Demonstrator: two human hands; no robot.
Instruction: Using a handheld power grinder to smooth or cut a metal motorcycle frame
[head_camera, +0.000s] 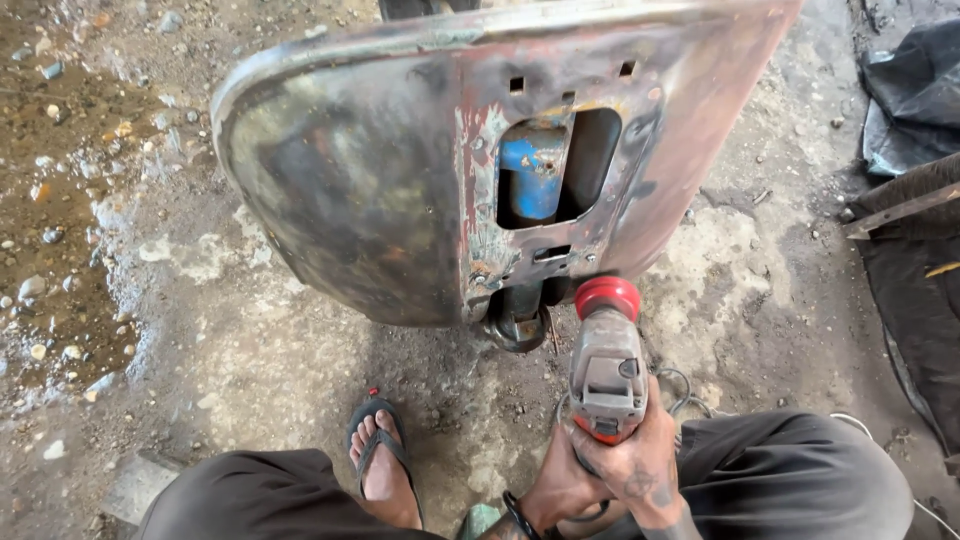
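Note:
A grey angle grinder (606, 372) with a red head points away from me, its tip at the lower edge of a large rusty, scorched metal panel (400, 170). My right hand (645, 458) wraps the grinder's rear body from the right. My left hand (558, 486) grips the same body from the left and below. The panel has a rounded rectangular cutout (558, 165) through which a blue object shows. A dark round fitting (517, 322) hangs below the panel, just left of the grinder's head.
My sandalled foot (380, 455) rests on rough concrete (260, 350) between my knees. Wet gravel (50, 180) lies at the left. Dark cloth or sheeting (915, 90) and a metal bar (900, 212) lie at the right. A cable (685, 390) loops by the grinder.

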